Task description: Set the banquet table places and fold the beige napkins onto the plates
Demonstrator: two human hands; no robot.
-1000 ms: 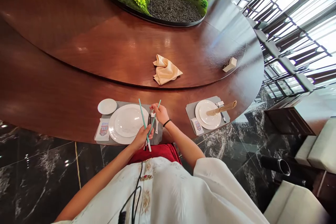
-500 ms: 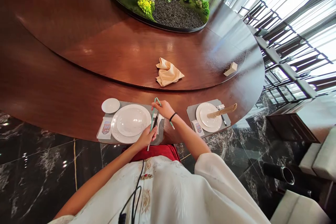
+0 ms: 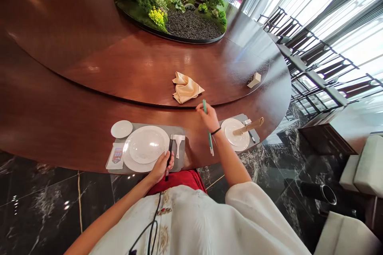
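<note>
My left hand [image 3: 160, 167] is closed around black chopsticks [image 3: 171, 144], held nearly upright at the right edge of the white plates [image 3: 128, 155]. Teal chopsticks [image 3: 210, 143] with pale tips point down from my closed right hand [image 3: 209, 119], out over the bare wood between two place settings. A grey placemat [image 3: 180, 164] lies under the plates. On its right part sits a white rest [image 3: 178, 138] with what looks like a white spoon. A small white dish [image 3: 121, 128] and a packet with a printed crest [image 3: 116, 156] are at its left.
A crumpled golden napkin [image 3: 188, 88] lies on the turntable [image 3: 128, 79], near its edge. Behind it is a miniature garden [image 3: 191, 24]. To the right are a second setting with a rolled napkin [image 3: 248, 126] and a small cream block [image 3: 254, 80]. Dark chairs stand beyond.
My right hand has moved right, carrying the teal chopsticks away from my left hand. The black chopsticks stay in my left hand, which has shifted slightly down and left. The view has also shifted.
</note>
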